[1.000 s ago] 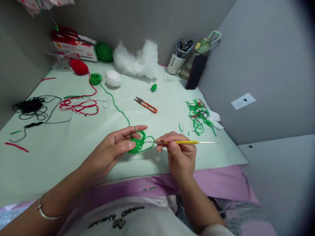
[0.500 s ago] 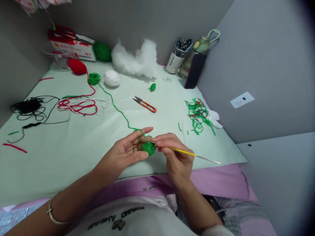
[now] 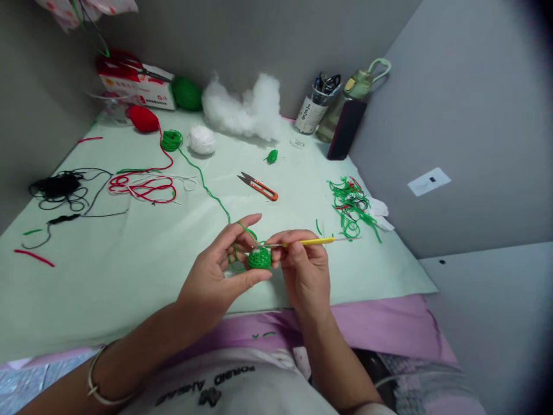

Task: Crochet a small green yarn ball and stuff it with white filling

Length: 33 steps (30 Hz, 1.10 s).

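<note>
My left hand (image 3: pixel 218 265) holds a small round green crochet piece (image 3: pixel 260 259), its thumb below and fingers behind. Some white shows at the top opening of the piece. Green yarn (image 3: pixel 210 193) runs over my raised left index finger and back to a small green yarn ball (image 3: pixel 171 140). Between thumb and fingers, my right hand (image 3: pixel 306 268) grips a crochet hook (image 3: pixel 320 241) by its yellow handle. The hook lies nearly level, with its thin metal tip at the top edge of the crochet piece.
Orange thread snips (image 3: pixel 258 186) and a little green piece (image 3: pixel 272 156) lie ahead. White stuffing (image 3: pixel 244 109), a white yarn ball (image 3: pixel 201 140) and red yarn (image 3: pixel 144 119) stand at the back. Black yarn (image 3: pixel 58 185) lies left, green scraps (image 3: pixel 352 207) right, near a phone (image 3: pixel 347 130).
The hook has swung from slanting down to the right to nearly level. The crochet piece is tilted so its top edge shows more, and my left index finger is raised higher.
</note>
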Each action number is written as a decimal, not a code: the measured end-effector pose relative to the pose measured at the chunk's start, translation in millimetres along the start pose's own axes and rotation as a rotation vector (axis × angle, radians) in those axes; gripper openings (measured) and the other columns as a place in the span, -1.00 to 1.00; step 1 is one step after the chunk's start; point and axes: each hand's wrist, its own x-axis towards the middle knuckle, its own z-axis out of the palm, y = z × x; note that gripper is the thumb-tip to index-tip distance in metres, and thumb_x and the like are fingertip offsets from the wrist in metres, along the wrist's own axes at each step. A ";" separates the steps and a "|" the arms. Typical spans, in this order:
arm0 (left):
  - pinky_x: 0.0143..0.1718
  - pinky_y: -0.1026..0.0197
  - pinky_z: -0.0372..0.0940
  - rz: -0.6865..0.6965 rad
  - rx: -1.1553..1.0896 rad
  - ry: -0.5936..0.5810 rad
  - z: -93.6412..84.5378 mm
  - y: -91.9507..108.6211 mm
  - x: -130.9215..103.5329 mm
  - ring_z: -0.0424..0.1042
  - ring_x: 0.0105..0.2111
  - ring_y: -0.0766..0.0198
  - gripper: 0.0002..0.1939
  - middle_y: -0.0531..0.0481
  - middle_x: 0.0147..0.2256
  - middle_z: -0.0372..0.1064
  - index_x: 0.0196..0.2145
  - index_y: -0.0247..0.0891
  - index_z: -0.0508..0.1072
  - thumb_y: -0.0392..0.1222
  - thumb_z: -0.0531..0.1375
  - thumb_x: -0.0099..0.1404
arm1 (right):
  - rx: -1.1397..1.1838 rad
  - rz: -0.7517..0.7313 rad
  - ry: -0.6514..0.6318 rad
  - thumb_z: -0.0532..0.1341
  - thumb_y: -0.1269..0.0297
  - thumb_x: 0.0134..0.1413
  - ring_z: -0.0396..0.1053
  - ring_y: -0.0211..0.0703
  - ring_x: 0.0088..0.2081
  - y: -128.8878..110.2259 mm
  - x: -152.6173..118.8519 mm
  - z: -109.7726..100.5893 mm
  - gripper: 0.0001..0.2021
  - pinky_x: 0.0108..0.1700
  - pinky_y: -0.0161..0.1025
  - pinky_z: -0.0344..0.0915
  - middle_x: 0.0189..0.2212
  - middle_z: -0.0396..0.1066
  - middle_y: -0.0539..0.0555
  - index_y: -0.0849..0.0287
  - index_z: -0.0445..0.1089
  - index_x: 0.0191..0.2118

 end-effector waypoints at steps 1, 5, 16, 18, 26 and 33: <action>-0.07 0.22 0.40 0.022 -0.014 0.023 0.0 1.0 -0.8 0.47 -0.17 0.27 -0.25 0.05 -0.16 0.38 0.23 -0.07 0.43 -0.23 0.48 0.09 | 0.038 0.019 0.009 0.38 0.17 0.23 0.46 -0.34 -0.46 -1.1 1.0 1.3 -0.91 -0.39 -0.40 0.45 -0.34 0.65 -0.01 0.03 0.61 -0.27; -0.30 0.36 0.36 0.118 -0.004 0.043 -1.3 6.2 -3.4 0.42 -0.27 0.36 -0.38 0.06 -0.15 0.39 0.11 0.01 0.56 -0.23 0.51 0.08 | 0.133 0.067 0.011 0.42 0.15 0.17 0.41 -0.40 -0.55 -9.4 2.0 6.1 -0.88 -0.49 -0.46 0.40 -0.36 0.64 -0.02 0.04 0.59 -0.31; 0.13 0.22 0.35 0.372 0.136 -0.040 -6.7 -2.4 -1.6 0.47 -0.12 0.30 -0.41 0.10 -0.15 0.51 0.19 0.22 0.53 -0.26 0.43 0.26 | 0.325 0.273 0.055 0.51 0.13 0.02 0.26 -0.52 -0.63 -12.9 6.5 17.6 -0.80 -0.54 -0.62 0.31 -0.52 0.49 -0.13 0.07 0.54 -0.35; 0.10 0.23 0.38 0.422 0.084 -0.002 -7.0 -0.9 -2.7 0.46 -0.14 0.31 -0.37 0.11 -0.17 0.47 0.20 0.27 0.50 -0.26 0.44 0.25 | 0.363 0.275 0.029 0.51 0.15 0.03 0.30 -0.50 -0.60 -14.3 8.7 22.4 -0.81 -0.51 -0.59 0.36 -0.50 0.50 -0.13 0.06 0.55 -0.35; 0.11 0.13 0.41 0.493 0.185 -0.041 -11.5 4.9 -0.1 0.44 -0.09 0.21 -0.30 0.08 -0.09 0.49 0.25 0.30 0.44 -0.24 0.44 0.24 | 0.372 0.276 0.039 0.49 0.13 0.06 0.18 -0.51 -0.62 -19.4 8.3 27.8 -0.84 -0.52 -0.56 0.27 -0.51 0.45 -0.15 0.02 0.57 -0.33; -0.02 0.16 0.43 0.531 0.457 -0.085 -10.7 11.0 4.6 0.44 -0.22 0.22 -0.42 0.01 -0.20 0.53 0.26 -0.02 0.46 -0.24 0.36 0.30 | 0.392 0.299 0.111 0.48 0.07 0.07 0.13 -0.45 -0.58 -4.1 6.3 28.3 -0.79 -0.48 -0.55 0.23 -0.63 0.28 -0.17 0.04 0.54 -0.33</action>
